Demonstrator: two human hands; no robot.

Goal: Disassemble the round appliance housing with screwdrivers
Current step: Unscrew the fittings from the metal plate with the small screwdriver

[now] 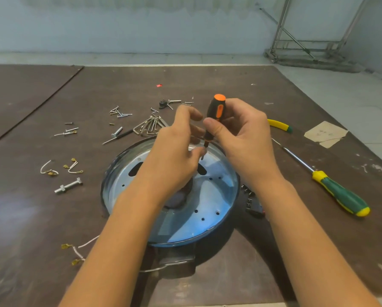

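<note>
The round appliance housing [207,207] lies on the brown table, its shiny metal base plate with several holes facing up. My right hand [241,138] grips a black and orange screwdriver [215,111], held nearly upright with its tip down at the plate's far rim. My left hand [176,147] hovers beside the shaft, its fingertips pinching the lower shaft near the tip. The tip itself is partly hidden by my fingers.
A green and yellow screwdriver [338,191] lies to the right, a yellow-handled tool [280,125] beyond it. Hex keys [149,126], loose screws [119,113], a bolt [68,186] and short wires with terminals [50,170] are scattered at the left and back. A paper scrap [325,134] lies far right.
</note>
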